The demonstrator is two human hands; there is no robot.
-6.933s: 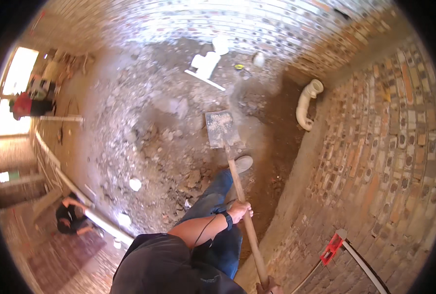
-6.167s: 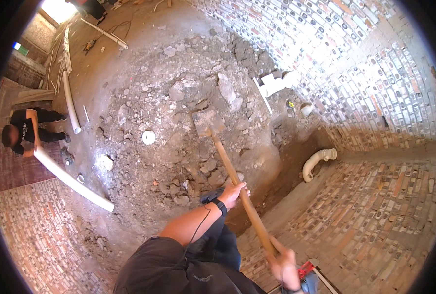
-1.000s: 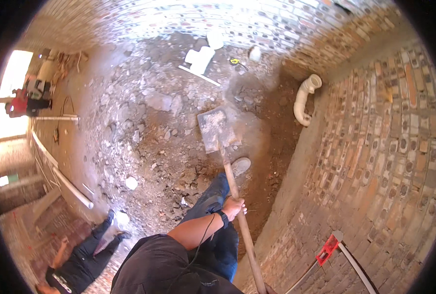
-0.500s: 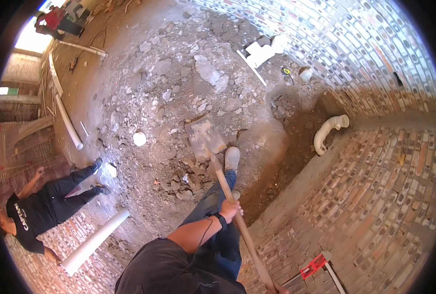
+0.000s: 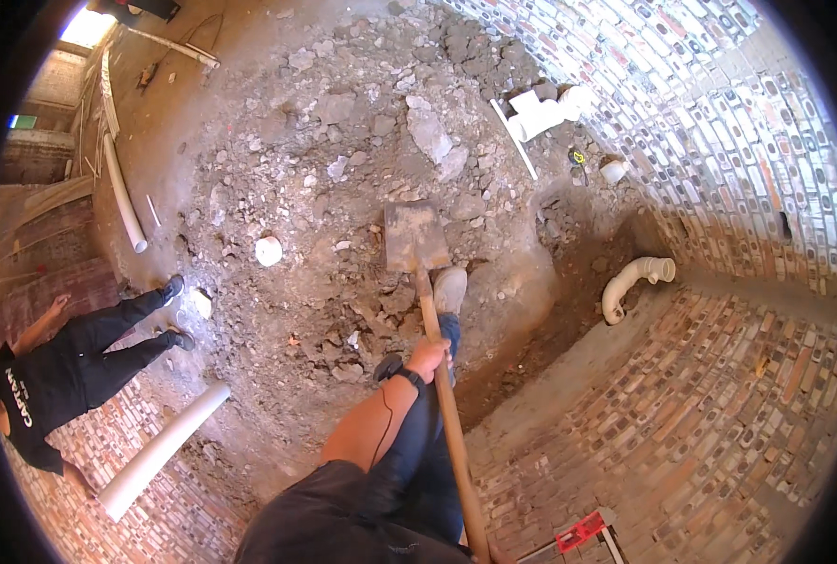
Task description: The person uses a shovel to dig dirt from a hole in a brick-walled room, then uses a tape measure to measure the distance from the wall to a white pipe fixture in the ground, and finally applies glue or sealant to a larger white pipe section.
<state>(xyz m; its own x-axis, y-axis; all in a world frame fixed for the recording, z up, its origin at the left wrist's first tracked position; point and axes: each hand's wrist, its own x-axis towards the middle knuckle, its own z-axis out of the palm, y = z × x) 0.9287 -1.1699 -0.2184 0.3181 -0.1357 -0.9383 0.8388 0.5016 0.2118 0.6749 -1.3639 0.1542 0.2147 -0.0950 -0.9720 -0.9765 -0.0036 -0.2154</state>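
Shovel: the long-handled shovel with a round pale-brown wooden shaft [image 5: 451, 423] and a flat, squarish grey metal blade [image 5: 416, 237] lies ahead of me; the blade, my landmark, is over broken earth and rubble [image 5: 343, 188]. Cannot tell whether it bears on the ground.
Left fingers: my left hand [image 5: 430, 359] is wrapped closed round the shaft, on my side of the blade.
Right fingers: only a sliver of my right hand [image 5: 499, 555] shows by the shaft's near end; cannot tell how closed it is.
Shoe: my pale grey shoe [image 5: 450, 287], just beside the blade's near right corner.
Right of blade: a cream-white curved plastic pipe [image 5: 636, 280], well apart.
Left of blade: a small round white piece [image 5: 268, 251]; farther off, a co-worker in black [image 5: 108, 348].
Handling (judged): stiff, robust, head-heavy; dry-looking wood should grip well.
Hold (judged): one hand mid-shaft for lift, the other near the end for steering.
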